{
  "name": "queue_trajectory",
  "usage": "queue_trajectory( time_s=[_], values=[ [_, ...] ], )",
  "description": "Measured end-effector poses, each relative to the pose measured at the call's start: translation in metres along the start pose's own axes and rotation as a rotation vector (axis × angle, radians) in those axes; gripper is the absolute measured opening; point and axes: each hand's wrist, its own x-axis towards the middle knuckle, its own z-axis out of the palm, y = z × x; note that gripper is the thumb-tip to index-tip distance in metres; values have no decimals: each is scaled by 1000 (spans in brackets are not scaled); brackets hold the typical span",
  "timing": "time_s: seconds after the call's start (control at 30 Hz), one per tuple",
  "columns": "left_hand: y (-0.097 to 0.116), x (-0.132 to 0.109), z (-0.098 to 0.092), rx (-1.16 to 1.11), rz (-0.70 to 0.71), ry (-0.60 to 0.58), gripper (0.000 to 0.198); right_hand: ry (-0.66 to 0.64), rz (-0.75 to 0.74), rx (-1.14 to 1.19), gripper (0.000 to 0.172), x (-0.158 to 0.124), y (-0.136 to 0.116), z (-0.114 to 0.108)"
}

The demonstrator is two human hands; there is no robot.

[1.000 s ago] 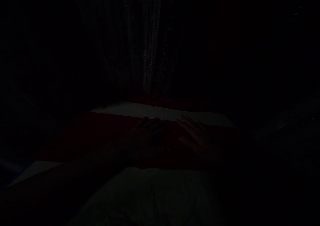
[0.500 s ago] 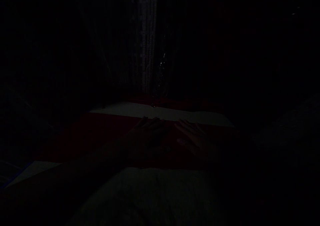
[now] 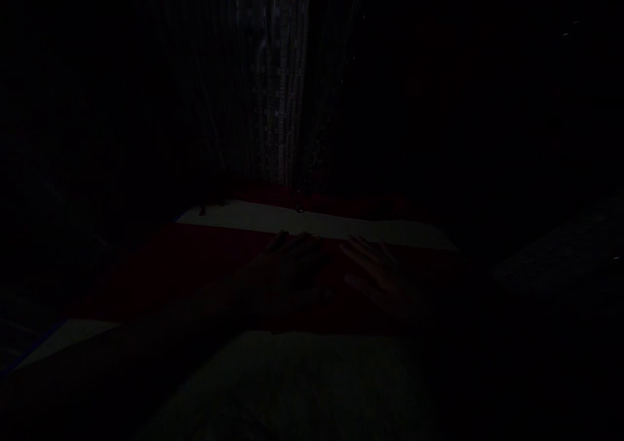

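The view is very dark. A red cloth-like piece (image 3: 185, 259) lies flat across a pale surface (image 3: 244, 214). My left hand (image 3: 287, 265) rests on the red piece with its fingers stretched out towards the far edge. Beside it, to the right, my right hand (image 3: 380, 272) lies on the same piece, fingers spread and thumb apart. Neither hand holds anything that I can see. Whether the red piece is fabric or some other sheet is hard to tell in this light.
Behind the surface hangs a dim, striped, curtain-like sheet (image 3: 280, 90). A small shiny thing (image 3: 299, 210) sits at the far edge of the pale strip. A blue edge (image 3: 36, 347) runs along the surface's left side. The right is nearly black.
Both hands stay almost where they were on the red piece. The hanging sheet behind shows a little brighter, and its glints have shifted.
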Motion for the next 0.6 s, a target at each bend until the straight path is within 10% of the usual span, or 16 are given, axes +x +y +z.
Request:
queue_trajectory(
  time_s=[0.6],
  values=[
    [-4,-1,2,-26,23,35,86,-25,0,33,86,-1,0,-3]
  ],
)
